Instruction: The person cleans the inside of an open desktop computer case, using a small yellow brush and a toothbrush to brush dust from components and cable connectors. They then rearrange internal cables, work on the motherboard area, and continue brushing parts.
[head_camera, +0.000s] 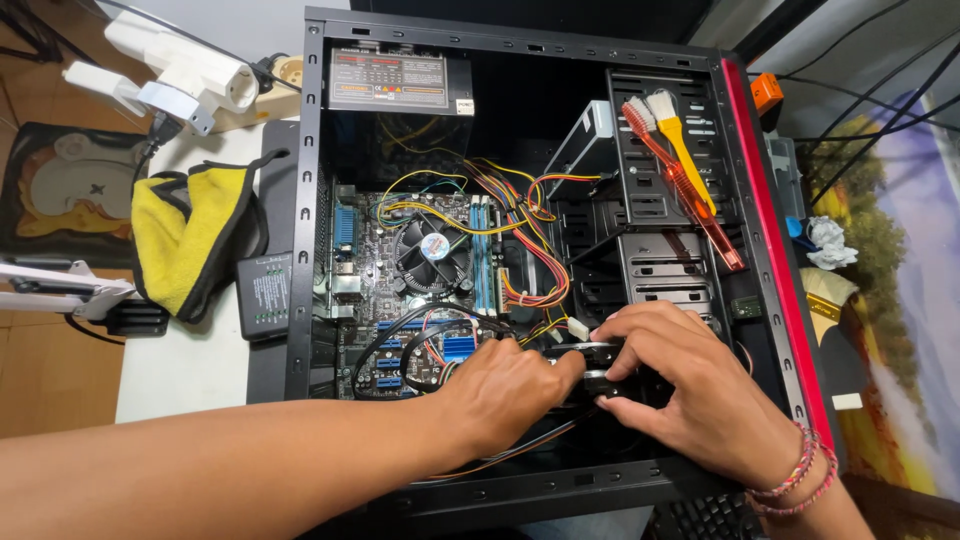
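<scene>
An open black computer case (300, 250) with a red front edge lies on its side on a white table. Inside are a motherboard (375, 250) with a round cooler fan (432, 252) and bundles of coloured wires (520, 215). My left hand (500, 395) and my right hand (690, 385) meet low in the case, near the drive bays. Both grip a flat black drive (590, 365) with a silvery edge, the fingers of each closed around it. Black cables run under my left hand. Beaded bracelets circle my right wrist.
Two brushes, one red (690, 190) and one yellow (685, 145), lie on the drive cage. A power supply (400, 82) sits at the case's top. Left of the case lie a yellow cloth (185, 235), a small black tester (265, 295) and a white device (185, 65). Crumpled paper (830, 243) lies to the right.
</scene>
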